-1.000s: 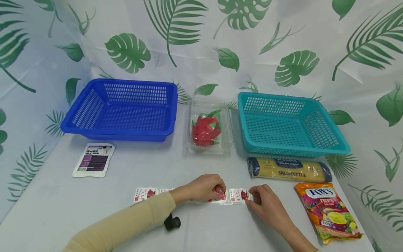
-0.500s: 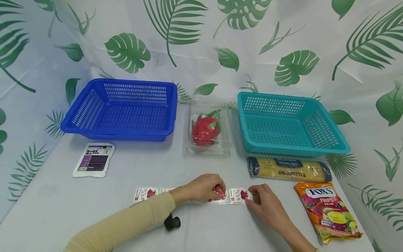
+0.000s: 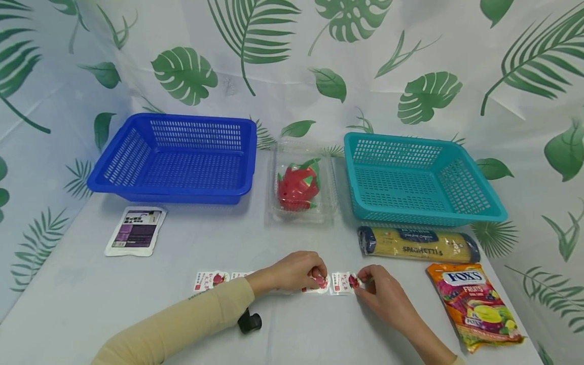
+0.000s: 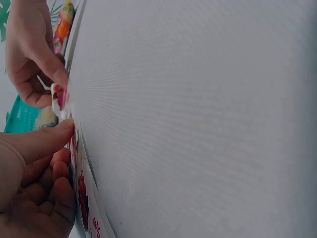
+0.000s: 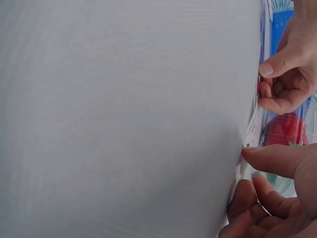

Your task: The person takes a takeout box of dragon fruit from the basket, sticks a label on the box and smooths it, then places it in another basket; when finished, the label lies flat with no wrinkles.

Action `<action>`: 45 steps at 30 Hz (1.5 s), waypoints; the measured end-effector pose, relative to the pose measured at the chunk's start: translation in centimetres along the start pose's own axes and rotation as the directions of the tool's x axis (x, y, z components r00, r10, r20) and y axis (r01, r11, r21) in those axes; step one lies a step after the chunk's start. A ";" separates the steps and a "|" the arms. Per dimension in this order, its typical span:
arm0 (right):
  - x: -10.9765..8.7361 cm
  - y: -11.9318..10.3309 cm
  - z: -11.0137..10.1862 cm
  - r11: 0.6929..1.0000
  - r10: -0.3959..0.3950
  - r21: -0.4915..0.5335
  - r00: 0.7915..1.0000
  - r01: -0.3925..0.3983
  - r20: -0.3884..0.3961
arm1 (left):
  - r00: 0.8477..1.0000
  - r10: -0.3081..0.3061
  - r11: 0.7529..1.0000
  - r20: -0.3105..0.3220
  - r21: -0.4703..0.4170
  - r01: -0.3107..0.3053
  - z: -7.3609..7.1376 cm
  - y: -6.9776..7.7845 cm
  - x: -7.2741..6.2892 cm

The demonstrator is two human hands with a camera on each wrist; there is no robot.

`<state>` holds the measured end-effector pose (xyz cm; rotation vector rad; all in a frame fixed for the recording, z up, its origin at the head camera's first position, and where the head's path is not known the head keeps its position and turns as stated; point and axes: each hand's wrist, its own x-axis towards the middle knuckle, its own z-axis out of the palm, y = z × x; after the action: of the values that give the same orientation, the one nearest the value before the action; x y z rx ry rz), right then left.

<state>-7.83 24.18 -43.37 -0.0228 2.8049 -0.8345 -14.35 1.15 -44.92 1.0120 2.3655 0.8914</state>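
A row of white stickers (image 3: 212,280) printed with red dragon fruit lies across the front of the table, partly covered by the left forearm. Thumb and curled fingers of my left hand (image 3: 298,271) pinch the row right of its middle; in the left wrist view the thumb (image 4: 54,136) lies along its near edge. At the right end, my right hand (image 3: 388,296) pinches the edge of the last sticker (image 3: 341,283), which looks slightly tilted up from the table. The right wrist view shows the right thumb (image 5: 275,157) on that edge, with the fingers partly hidden.
Behind stands a clear box (image 3: 326,203) holding a red dragon fruit (image 3: 298,187), between a blue basket (image 3: 173,195) and a teal basket (image 3: 410,215). Spaghetti (image 3: 420,245) and a candy bag (image 3: 476,306) lie right; a white-purple packet (image 3: 136,231) lies left. A black object (image 3: 249,323) sits by the left sleeve.
The right hand has shifted very slightly up and left, and the last sticker has tilted a little with it. The left hand stays in place.
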 end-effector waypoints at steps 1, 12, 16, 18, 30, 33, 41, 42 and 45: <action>0.0 0.0 0.0 1.000 0.001 0.016 1.000 -0.001 0.001 | 1.000 -0.001 1.000 0.001 0.000 0.001 0.0 0.0 0.0; 0.2 -0.1 0.1 0.993 -0.007 0.120 1.000 0.007 -0.002 | 1.000 -0.008 1.000 0.001 -0.012 0.008 -0.1 0.0 0.0; 0.3 -0.1 0.2 0.993 -0.009 0.116 1.000 0.008 0.004 | 1.000 -0.007 1.000 0.002 -0.014 0.007 0.0 0.0 0.0; 0.3 0.0 0.2 0.994 -0.006 0.109 1.000 0.006 0.004 | 1.000 -0.010 1.000 0.005 -0.018 0.011 0.0 0.1 0.0; 0.6 0.1 0.0 0.997 -0.060 0.059 0.998 0.058 0.021 | 1.000 0.000 1.000 0.003 -0.015 0.001 0.1 -0.1 0.1; 0.7 0.2 0.0 0.995 -0.091 0.047 0.996 0.090 0.026 | 1.000 -0.001 1.000 0.005 -0.016 0.002 0.0 -0.1 0.1; 0.6 0.5 0.3 0.993 -0.118 0.009 0.993 0.118 -0.012 | 1.000 0.000 1.000 0.007 -0.002 0.000 -0.1 0.0 0.1; 0.5 0.5 0.3 0.993 -0.120 0.011 0.993 0.120 -0.015 | 1.000 0.000 1.000 0.007 -0.003 0.000 -0.1 0.0 0.1; 0.5 0.6 0.4 0.991 -0.130 0.013 0.991 0.131 -0.019 | 1.000 0.004 1.000 0.005 -0.001 -0.004 -0.1 0.1 0.0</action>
<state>-8.22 24.44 -44.13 -0.1996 2.8395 -0.8873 -14.42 1.13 -44.78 1.0171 2.3601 0.8904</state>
